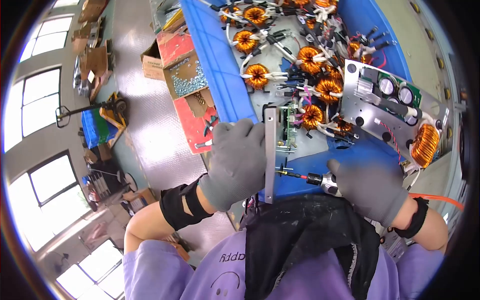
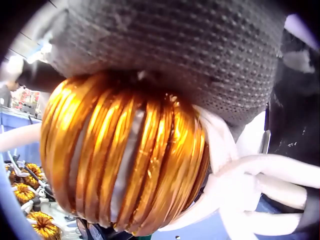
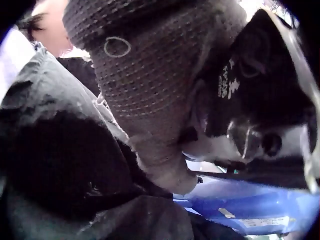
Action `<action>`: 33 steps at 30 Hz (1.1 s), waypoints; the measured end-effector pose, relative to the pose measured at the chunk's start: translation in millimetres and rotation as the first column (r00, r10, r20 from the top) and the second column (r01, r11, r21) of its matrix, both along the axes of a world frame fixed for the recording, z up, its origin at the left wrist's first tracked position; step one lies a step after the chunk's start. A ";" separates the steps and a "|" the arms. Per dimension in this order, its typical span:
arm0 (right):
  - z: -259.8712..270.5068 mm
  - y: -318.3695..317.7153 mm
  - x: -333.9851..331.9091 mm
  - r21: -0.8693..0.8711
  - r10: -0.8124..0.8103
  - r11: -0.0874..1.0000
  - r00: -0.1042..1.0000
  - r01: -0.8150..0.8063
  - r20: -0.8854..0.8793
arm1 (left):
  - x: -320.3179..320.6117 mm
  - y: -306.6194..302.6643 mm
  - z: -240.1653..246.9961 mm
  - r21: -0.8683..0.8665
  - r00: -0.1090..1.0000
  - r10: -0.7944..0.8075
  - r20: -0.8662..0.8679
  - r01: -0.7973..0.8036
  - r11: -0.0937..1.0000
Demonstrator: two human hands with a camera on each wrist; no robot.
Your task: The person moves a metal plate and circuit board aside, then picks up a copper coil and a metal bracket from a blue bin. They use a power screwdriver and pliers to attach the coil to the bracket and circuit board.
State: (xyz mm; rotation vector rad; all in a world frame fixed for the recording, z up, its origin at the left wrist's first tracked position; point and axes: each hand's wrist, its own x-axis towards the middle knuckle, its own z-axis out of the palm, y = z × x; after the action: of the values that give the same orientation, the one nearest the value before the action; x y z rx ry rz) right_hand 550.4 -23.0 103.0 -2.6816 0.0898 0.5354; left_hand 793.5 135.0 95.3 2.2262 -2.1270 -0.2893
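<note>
In the head view, my gloved left hand grips a metal plate that stands edge-on, with a green circuit board on its right face. My gloved right hand holds a power screwdriver; its red bit points left at parts by the plate. Whether the tip touches them, I cannot tell. A copper coil with white-sleeved leads sits close below the left glove in the left wrist view. The right wrist view shows the glove around the dark tool, fingertips partly hidden.
A blue bin holds many copper coils with cables. Another metal plate with a board and a large coil lies across its right side. Left of the bin are a cardboard box of small screws and pliers. An orange hose trails right.
</note>
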 end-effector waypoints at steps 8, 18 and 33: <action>4.1 13.2 19.1 -0.095 0.041 0.994 0.998 -0.044 -0.038 | 13.3 18.0 -5.4 -0.048 0.995 0.084 -0.048 -0.086 0.995; -3.7 26.9 43.7 -0.134 0.089 0.988 0.995 -0.082 0.044 | 108.9 110.7 -27.7 -0.211 0.511 0.625 -0.591 -0.845 0.492; 14.1 34.5 60.2 -0.086 0.047 0.995 0.993 -0.056 -0.106 | 124.0 126.2 -162.3 0.120 0.288 0.792 -0.539 -0.904 0.411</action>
State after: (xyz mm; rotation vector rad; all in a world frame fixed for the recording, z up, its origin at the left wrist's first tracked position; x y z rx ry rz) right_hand 610.6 11.5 117.1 -2.7476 0.0747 0.7022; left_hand 917.5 261.2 -66.9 2.3846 -0.4371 -0.4782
